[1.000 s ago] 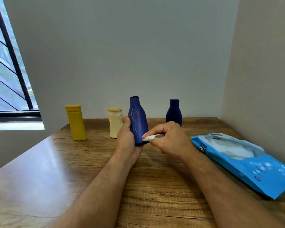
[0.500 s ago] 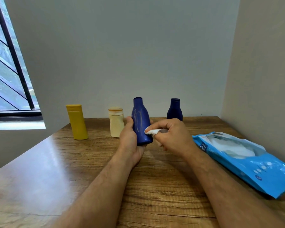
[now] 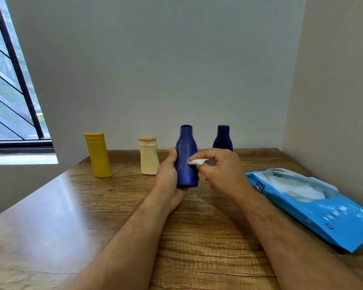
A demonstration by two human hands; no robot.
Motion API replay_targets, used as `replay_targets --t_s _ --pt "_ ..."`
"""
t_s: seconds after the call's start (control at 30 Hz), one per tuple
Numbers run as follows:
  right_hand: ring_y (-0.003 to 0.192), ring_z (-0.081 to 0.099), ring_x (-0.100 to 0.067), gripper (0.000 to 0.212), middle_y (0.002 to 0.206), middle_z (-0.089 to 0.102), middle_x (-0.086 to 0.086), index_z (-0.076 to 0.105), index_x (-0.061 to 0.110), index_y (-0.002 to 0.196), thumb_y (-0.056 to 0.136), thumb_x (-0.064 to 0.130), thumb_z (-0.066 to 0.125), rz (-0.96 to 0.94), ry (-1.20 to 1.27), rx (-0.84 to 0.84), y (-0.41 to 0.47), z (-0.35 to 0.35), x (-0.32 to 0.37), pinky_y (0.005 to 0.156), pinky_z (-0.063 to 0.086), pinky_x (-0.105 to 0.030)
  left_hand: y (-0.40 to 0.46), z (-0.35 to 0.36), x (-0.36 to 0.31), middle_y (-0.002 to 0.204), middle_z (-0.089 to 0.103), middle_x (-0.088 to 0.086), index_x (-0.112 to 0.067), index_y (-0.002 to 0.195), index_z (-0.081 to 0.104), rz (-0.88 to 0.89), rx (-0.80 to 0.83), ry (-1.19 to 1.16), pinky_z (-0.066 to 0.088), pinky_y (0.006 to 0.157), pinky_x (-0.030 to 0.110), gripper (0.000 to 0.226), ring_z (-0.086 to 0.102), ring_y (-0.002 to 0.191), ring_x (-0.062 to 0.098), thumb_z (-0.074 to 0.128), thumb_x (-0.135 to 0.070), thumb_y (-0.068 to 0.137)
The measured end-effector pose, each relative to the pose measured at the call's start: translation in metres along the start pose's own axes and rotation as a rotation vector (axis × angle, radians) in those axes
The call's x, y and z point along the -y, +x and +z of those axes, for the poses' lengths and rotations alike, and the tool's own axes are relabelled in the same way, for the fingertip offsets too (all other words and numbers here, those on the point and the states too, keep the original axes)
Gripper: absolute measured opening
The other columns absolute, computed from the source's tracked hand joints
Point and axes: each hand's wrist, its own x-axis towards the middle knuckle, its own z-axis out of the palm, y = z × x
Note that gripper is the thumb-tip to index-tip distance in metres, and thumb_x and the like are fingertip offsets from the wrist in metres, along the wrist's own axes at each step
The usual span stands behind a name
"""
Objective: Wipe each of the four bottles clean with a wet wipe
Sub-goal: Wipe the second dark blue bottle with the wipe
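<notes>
While your left hand (image 3: 168,179) grips blue bottle (image 3: 186,159) upright above table (image 3: 76,206) centre, thumb on its left side, your right hand (image 3: 219,171) pinches wet wipe (image 3: 196,162) against bottle's right flank. Behind: dark blue bottle (image 3: 223,138), cream bottle (image 3: 148,155), yellow bottle (image 3: 98,155) standing. Wipes pack (image 3: 314,206) lies right.
</notes>
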Motion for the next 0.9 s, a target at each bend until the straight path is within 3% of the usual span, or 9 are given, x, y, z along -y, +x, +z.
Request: replay_targets --t_s 0.07,0.17,0.33,0.43,0.53,0.63,0.77,0.9 --pt "0.082 0.064 0.000 0.021 0.096 0.069 0.014 0.076 0.030 0.094 0.088 0.014 0.065 -0.019 0.010 -0.111 0.002 -0.001 -0.001 0.062 0.048 -0.010 -0.001 0.000 0.003 0.090 0.073 0.010 -0.012 0.117 0.066 -0.015 0.024 0.086 0.054 0.070 0.034 0.043 0.066 0.076 0.021 0.046 -0.047 0.102" --pt "0.074 0.061 -0.005 0.025 0.096 0.065 0.009 0.075 0.029 0.102 0.091 0.011 0.060 -0.034 0.042 -0.171 0.004 -0.004 -0.003 0.058 0.047 -0.013 -0.002 0.001 0.004 0.087 0.074 0.008 -0.011 0.121 0.063 0.006 0.055 0.152 0.053 0.063 0.032 0.043 0.068 0.068 0.018 0.045 -0.046 0.102" --pt "0.067 0.060 -0.003 0.027 0.089 0.066 0.006 0.075 0.025 0.101 0.090 0.005 0.061 -0.001 0.079 -0.182 0.002 -0.006 0.002 0.055 0.046 -0.012 -0.002 0.000 0.006 0.096 0.074 0.010 -0.014 0.120 0.064 0.070 0.089 0.237 0.054 0.078 0.042 0.041 0.067 0.082 0.021 0.044 -0.046 0.103" --pt "0.056 0.059 0.004 0.019 0.075 0.066 0.013 0.078 0.022 0.090 0.086 0.007 0.067 0.085 0.079 0.012 -0.003 -0.008 0.009 0.049 0.043 -0.010 -0.001 -0.001 0.004 0.101 0.075 0.014 -0.012 0.122 0.063 0.082 0.074 0.150 0.054 0.091 0.049 0.044 0.068 0.092 0.027 0.043 -0.046 0.103" --pt "0.051 0.058 0.003 0.020 0.064 0.066 0.017 0.079 0.025 0.085 0.084 0.008 0.069 0.131 -0.043 0.258 -0.007 -0.005 0.011 0.046 0.043 -0.011 0.003 -0.004 0.001 0.089 0.074 0.011 -0.009 0.121 0.063 0.097 0.025 0.090 0.056 0.078 0.041 0.044 0.068 0.080 0.023 0.046 -0.046 0.102" --pt "0.061 0.060 0.011 0.019 0.073 0.068 0.016 0.077 0.027 0.084 0.084 0.010 0.070 0.109 -0.124 0.319 -0.007 -0.005 0.011 0.048 0.041 -0.004 0.003 -0.005 0.001 0.093 0.073 0.011 -0.009 0.123 0.063 0.096 0.031 0.126 0.055 0.077 0.040 0.043 0.068 0.082 0.023 0.049 -0.044 0.101" --pt "0.060 0.060 0.012 0.020 0.079 0.067 0.016 0.077 0.022 0.088 0.086 0.004 0.067 0.051 -0.003 0.139 -0.007 -0.003 0.010 0.050 0.043 -0.005 0.000 -0.004 0.000 0.092 0.074 0.010 -0.011 0.119 0.065 0.078 0.082 0.142 0.054 0.074 0.039 0.039 0.068 0.080 0.022 0.047 -0.042 0.102" --pt "0.073 0.064 -0.004 0.022 0.094 0.065 0.010 0.075 0.026 0.098 0.090 0.009 0.064 -0.023 0.063 -0.133 -0.001 -0.004 0.003 0.053 0.047 -0.011 -0.002 -0.004 0.001 0.099 0.072 0.014 -0.013 0.125 0.062 0.028 0.107 0.213 0.054 0.065 0.037 0.043 0.066 0.079 0.024 0.048 -0.046 0.101"
